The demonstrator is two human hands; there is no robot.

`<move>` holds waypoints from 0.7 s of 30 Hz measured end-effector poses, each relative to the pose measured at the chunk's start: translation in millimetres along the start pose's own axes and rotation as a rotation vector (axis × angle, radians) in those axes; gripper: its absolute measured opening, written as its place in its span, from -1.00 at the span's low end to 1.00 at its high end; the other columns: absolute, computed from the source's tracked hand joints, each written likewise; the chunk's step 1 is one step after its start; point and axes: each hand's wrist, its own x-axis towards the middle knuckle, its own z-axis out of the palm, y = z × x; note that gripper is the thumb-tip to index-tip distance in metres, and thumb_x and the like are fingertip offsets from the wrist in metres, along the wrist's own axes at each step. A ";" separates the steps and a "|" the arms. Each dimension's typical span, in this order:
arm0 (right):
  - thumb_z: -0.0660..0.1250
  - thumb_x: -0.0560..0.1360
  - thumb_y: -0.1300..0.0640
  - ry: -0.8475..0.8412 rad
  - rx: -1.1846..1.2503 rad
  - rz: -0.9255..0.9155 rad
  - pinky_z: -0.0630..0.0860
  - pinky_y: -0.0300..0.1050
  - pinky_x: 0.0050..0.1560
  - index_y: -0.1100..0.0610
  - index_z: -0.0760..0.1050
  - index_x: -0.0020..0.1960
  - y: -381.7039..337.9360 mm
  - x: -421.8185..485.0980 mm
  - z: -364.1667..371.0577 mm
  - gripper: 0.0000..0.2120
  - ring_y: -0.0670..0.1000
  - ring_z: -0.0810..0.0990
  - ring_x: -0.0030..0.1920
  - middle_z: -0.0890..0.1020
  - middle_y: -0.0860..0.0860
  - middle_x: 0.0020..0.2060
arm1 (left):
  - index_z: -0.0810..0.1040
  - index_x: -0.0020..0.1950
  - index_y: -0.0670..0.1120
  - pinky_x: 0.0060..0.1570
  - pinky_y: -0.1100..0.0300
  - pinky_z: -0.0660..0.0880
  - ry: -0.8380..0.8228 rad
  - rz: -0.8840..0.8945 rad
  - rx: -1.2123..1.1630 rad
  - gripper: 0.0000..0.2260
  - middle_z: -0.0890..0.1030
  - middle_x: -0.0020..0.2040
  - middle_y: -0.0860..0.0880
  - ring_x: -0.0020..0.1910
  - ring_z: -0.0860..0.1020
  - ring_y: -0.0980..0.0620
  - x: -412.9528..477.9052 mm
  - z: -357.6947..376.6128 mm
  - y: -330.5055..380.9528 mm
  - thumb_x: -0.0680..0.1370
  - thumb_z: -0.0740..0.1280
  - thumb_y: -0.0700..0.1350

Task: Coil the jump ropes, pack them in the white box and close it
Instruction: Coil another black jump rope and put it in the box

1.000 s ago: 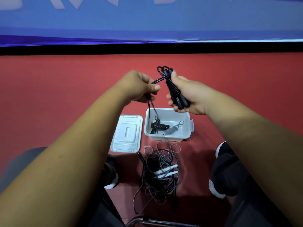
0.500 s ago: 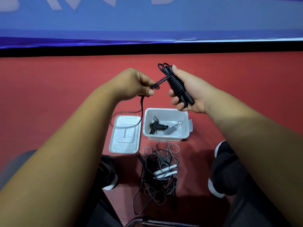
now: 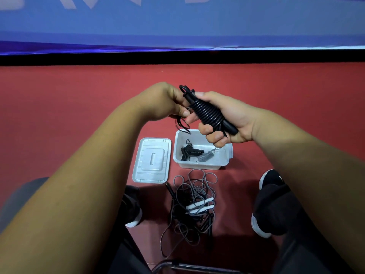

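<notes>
My right hand [image 3: 227, 119] has its grip closed round the black jump rope [image 3: 209, 113], cord wound tight about the handles, above the white box [image 3: 201, 165]. My left hand [image 3: 169, 103] pinches its loose end. The box sits open on the red floor [image 3: 79, 115], two coiled ropes [image 3: 190, 151] inside, the lid [image 3: 152, 161] just left, a tangle of ropes [image 3: 193, 202] nearer me.
</notes>
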 end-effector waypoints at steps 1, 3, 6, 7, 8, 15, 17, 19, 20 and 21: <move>0.17 0.58 -0.41 -0.029 0.001 0.004 0.16 -0.26 -0.47 0.13 0.64 0.18 -0.2 -1.5 -0.9 -0.36 -0.04 0.26 -0.51 0.36 0.02 -0.36 | 0.73 -0.14 0.06 0.00 0.22 0.62 -0.013 0.015 -0.020 -0.77 0.71 -0.24 0.10 -0.24 0.61 0.20 -0.9 0.4 0.3 0.52 0.52 -0.29; 0.19 0.55 -0.41 -0.085 0.003 0.010 0.15 -0.26 -0.47 0.13 0.63 0.34 -0.5 -3.5 -3.4 -0.30 -0.04 0.26 -0.53 0.34 0.03 -0.37 | 0.69 -0.18 0.09 -0.16 0.37 0.54 -0.044 0.031 -0.020 -0.73 0.67 -0.33 0.17 -0.32 0.58 0.27 -1.9 1.8 0.2 0.59 0.45 -0.27; 0.17 0.55 -0.41 -0.141 -0.029 0.041 0.20 -0.26 -0.48 0.07 0.58 0.45 0.9 -5.8 -6.1 -0.28 -0.04 0.28 -0.53 0.35 0.03 -0.39 | 0.64 -0.19 0.10 -0.23 0.46 0.49 -0.093 0.055 0.057 -0.72 0.63 -0.36 0.22 -0.35 0.54 0.33 -2.7 5.7 -1.5 0.65 0.39 -0.23; 0.17 0.54 -0.41 -0.158 -0.048 0.055 0.22 -0.26 -0.48 0.06 0.58 0.45 1.7 -6.5 -6.2 -0.28 -0.04 0.29 -0.53 0.36 0.04 -0.39 | 0.64 -0.16 0.09 -0.19 0.45 0.52 -0.095 0.059 0.075 -0.75 0.64 -0.32 0.20 -0.32 0.55 0.34 -2.4 6.8 -2.6 0.65 0.39 -0.22; 0.18 0.53 -0.41 -0.178 -0.063 0.067 0.22 -0.26 -0.47 0.04 0.58 0.46 2.6 -6.6 -5.8 -0.29 -0.03 0.30 -0.53 0.38 0.04 -0.39 | 0.63 -0.13 0.08 -0.17 0.44 0.53 -0.089 0.060 0.093 -0.78 0.64 -0.28 0.17 -0.31 0.56 0.32 -2.9 7.3 -4.0 0.64 0.40 -0.22; 0.26 0.53 -0.37 -0.251 -0.192 0.166 0.37 -0.24 -0.45 -0.12 0.60 0.38 11.4 -1.5 -0.9 -0.46 0.00 0.43 -0.47 0.46 0.10 -0.32 | 0.69 0.02 -0.03 0.06 0.11 0.60 -0.094 0.110 0.091 -0.76 0.73 -0.02 -0.07 -0.08 0.67 0.03 1.0 4.5 -3.6 0.56 0.39 -0.36; 0.31 0.50 -0.38 -0.203 -0.257 0.218 0.37 -0.25 -0.48 0.09 0.67 0.02 12.8 1.9 -2.0 -0.47 -0.03 0.45 -0.44 0.49 0.09 -0.30 | 0.69 0.01 0.01 0.18 0.01 0.62 -0.073 0.126 0.080 -0.76 0.74 0.03 -0.06 0.05 0.70 -0.06 3.4 3.8 -2.7 0.56 0.42 -0.34; 0.36 0.47 -0.38 -0.148 -0.307 0.254 0.37 -0.26 -0.49 0.12 0.57 -0.08 14.0 4.7 -4.8 -0.48 -0.04 0.45 -0.40 0.51 0.07 -0.27 | 0.69 0.01 0.01 0.23 -0.02 0.61 -0.067 0.154 0.080 -0.78 0.74 0.03 -0.05 0.07 0.70 -0.06 3.5 3.8 -0.5 0.55 0.46 -0.32; 0.38 0.45 -0.38 -0.121 -0.330 0.256 0.36 -0.27 -0.48 0.11 0.55 0.02 14.5 6.2 -6.4 -0.47 -0.05 0.45 -0.39 0.52 0.06 -0.27 | 0.69 0.01 0.00 0.23 -0.01 0.60 -0.067 0.168 0.081 -0.80 0.74 0.02 -0.04 0.07 0.70 -0.03 3.4 4.3 0.7 0.55 0.47 -0.31; 0.40 0.45 -0.37 -0.094 -0.356 0.249 0.35 -0.28 -0.47 0.08 0.53 0.14 14.7 6.7 -7.7 -0.45 -0.05 0.45 -0.38 0.53 0.05 -0.27 | 0.70 0.01 -0.01 0.23 0.00 0.60 -0.064 0.183 0.088 -0.81 0.73 0.02 -0.03 0.07 0.70 0.00 2.8 4.2 2.3 0.55 0.47 -0.31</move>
